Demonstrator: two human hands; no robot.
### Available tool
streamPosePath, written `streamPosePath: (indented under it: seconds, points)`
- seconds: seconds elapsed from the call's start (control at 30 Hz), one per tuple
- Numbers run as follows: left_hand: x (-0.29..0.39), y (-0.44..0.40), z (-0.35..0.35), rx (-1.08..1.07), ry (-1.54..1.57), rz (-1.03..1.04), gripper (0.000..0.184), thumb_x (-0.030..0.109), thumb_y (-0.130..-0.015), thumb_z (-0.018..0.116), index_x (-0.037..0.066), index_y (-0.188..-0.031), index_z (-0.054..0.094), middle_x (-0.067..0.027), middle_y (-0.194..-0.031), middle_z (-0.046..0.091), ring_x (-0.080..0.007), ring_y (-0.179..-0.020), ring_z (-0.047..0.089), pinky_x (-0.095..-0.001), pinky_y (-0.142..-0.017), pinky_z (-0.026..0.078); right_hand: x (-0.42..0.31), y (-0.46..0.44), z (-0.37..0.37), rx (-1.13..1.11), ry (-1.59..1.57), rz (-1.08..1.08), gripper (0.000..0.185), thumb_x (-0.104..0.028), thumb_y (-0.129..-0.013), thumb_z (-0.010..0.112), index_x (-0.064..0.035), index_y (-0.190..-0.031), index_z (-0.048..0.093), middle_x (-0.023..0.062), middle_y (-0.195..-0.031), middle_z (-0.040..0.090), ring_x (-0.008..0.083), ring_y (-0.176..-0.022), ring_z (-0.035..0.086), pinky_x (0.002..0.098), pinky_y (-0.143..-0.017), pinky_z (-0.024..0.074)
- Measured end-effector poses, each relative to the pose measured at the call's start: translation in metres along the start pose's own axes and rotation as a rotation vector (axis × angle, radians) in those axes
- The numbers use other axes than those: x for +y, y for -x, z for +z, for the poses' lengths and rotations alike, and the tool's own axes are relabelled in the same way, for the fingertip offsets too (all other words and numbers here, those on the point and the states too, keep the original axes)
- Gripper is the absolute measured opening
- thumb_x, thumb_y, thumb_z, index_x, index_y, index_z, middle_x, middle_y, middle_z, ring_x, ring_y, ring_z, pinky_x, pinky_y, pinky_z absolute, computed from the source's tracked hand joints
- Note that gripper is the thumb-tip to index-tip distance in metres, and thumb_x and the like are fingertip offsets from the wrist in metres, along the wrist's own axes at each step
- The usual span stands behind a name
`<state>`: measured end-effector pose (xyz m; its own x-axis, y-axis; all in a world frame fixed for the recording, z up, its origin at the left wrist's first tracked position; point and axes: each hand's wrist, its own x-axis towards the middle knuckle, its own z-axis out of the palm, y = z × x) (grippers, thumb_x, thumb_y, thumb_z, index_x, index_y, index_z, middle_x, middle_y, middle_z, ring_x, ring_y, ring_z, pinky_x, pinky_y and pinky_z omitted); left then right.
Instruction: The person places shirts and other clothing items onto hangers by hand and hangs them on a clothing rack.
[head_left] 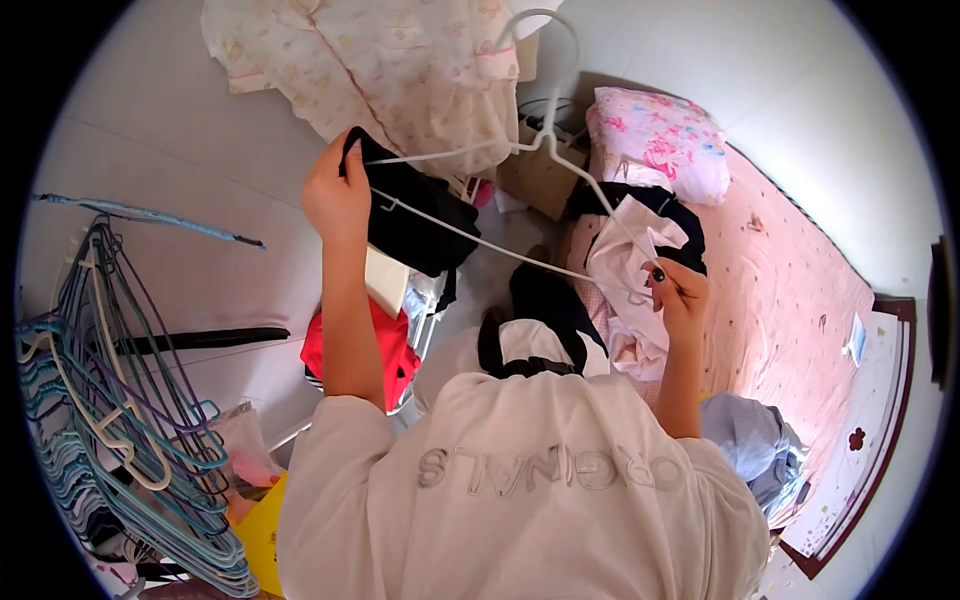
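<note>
Left hand (337, 190) raised, fingers closed on black cloth (420, 210) at one end of a white hanger (480, 241), right hand (682, 292) lower, thumb and fingers pinched at its other end.

Soft, fairly bright light spreads across the room; its source cannot be seen. The smooth white wall (820, 100) glows palely at two o'clock, and the pink patterned bedsheet (770, 290) is evenly lit at three, without harsh glare. Just off centre towards eleven, the matte black cloth (425, 220) swallows nearly all detail. Wide-angle distortion bows the dark-red-edged white panel (862, 450) at four o'clock. Black corners with a bluish fringe ring the round view.
</note>
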<state>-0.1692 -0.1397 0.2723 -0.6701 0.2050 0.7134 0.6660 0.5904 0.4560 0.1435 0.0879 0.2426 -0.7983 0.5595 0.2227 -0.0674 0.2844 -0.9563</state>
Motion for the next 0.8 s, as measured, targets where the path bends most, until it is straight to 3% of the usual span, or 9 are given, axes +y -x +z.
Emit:
streamPosePath:
  seconds: [0.07, 0.17, 0.27, 0.3, 0.43, 0.57, 0.8]
  points:
    - [0.003, 0.000, -0.001, -0.076, -0.094, -0.054, 0.016, 0.017, -0.080, 0.056, 0.006, -0.089, 0.063, -0.0118, -0.077, 0.061, -0.0292, -0.065, 0.058, -0.0332, -0.056, 0.045, -0.001, 0.002, -0.001, -0.042, 0.007, -0.031, 0.017, -0.006, -0.081, 0.049, 0.0056, -0.085, 0.061, 0.0003, -0.057, 0.050, 0.0027, -0.041, 0.038, 0.0166, -0.040, 0.0292]
    - [-0.006, -0.011, 0.000, -0.176, -0.009, -0.249, 0.019, 0.020, -0.081, 0.056, 0.003, -0.087, 0.062, -0.0090, -0.071, 0.062, -0.0231, -0.061, 0.057, -0.0305, -0.057, 0.043, -0.019, -0.002, -0.012, -0.068, 0.035, 0.072, 0.020, -0.010, -0.081, 0.049, 0.0058, -0.085, 0.060, 0.0009, -0.057, 0.050, 0.0040, -0.043, 0.039, 0.0175, -0.041, 0.0307]
    - [-0.051, -0.013, 0.024, -0.128, 0.516, -0.432, 0.023, 0.022, -0.082, 0.057, -0.001, -0.084, 0.061, -0.0031, -0.064, 0.058, -0.0131, -0.059, 0.050, -0.0262, -0.058, 0.040, -0.008, -0.001, -0.034, -0.069, -0.048, -0.004, 0.020, -0.011, -0.081, 0.049, 0.0059, -0.084, 0.059, 0.0019, -0.057, 0.049, 0.0063, -0.046, 0.041, 0.0194, -0.044, 0.0328]
    - [-0.051, -0.015, 0.023, -0.150, 0.565, -0.479, 0.026, 0.022, -0.082, 0.058, -0.004, -0.082, 0.060, 0.0009, -0.061, 0.051, -0.0079, -0.060, 0.042, -0.0235, -0.058, 0.038, -0.008, 0.001, -0.041, -0.049, -0.021, 0.079, 0.019, -0.010, -0.082, 0.048, 0.0061, -0.083, 0.058, 0.0029, -0.056, 0.048, 0.0085, -0.049, 0.043, 0.0208, -0.047, 0.0336]
    - [-0.043, -0.012, 0.021, -0.208, 0.482, -0.369, 0.026, 0.021, -0.082, 0.058, -0.005, -0.082, 0.058, 0.0011, -0.059, 0.048, -0.0070, -0.059, 0.040, -0.0227, -0.055, 0.036, 0.001, 0.009, -0.044, 0.013, -0.082, 0.049, 0.018, -0.006, -0.083, 0.045, 0.0079, -0.085, 0.057, 0.0045, -0.060, 0.049, 0.0099, -0.050, 0.043, 0.0209, -0.047, 0.0335]
    - [-0.022, -0.012, 0.021, -0.289, 0.458, -0.283, 0.026, 0.020, -0.082, 0.057, -0.006, -0.083, 0.057, 0.0013, -0.058, 0.047, -0.0064, -0.058, 0.038, -0.0225, -0.054, 0.035, 0.003, 0.007, -0.030, 0.032, -0.123, 0.022, 0.015, 0.001, -0.078, 0.048, 0.0058, -0.085, 0.060, 0.0014, -0.057, 0.050, 0.0054, -0.049, 0.043, 0.0179, -0.045, 0.0333]
    - [0.006, -0.010, 0.019, -0.322, 0.495, -0.192, 0.023, 0.018, -0.082, 0.058, -0.003, -0.090, 0.059, -0.0021, -0.059, 0.053, -0.0060, -0.059, 0.042, -0.0214, -0.056, 0.038, -0.003, 0.010, -0.013, -0.037, 0.125, -0.036, 0.018, 0.004, -0.075, 0.049, 0.0040, -0.089, 0.061, 0.0038, -0.059, 0.053, 0.0059, -0.051, 0.045, 0.0194, -0.047, 0.0358]
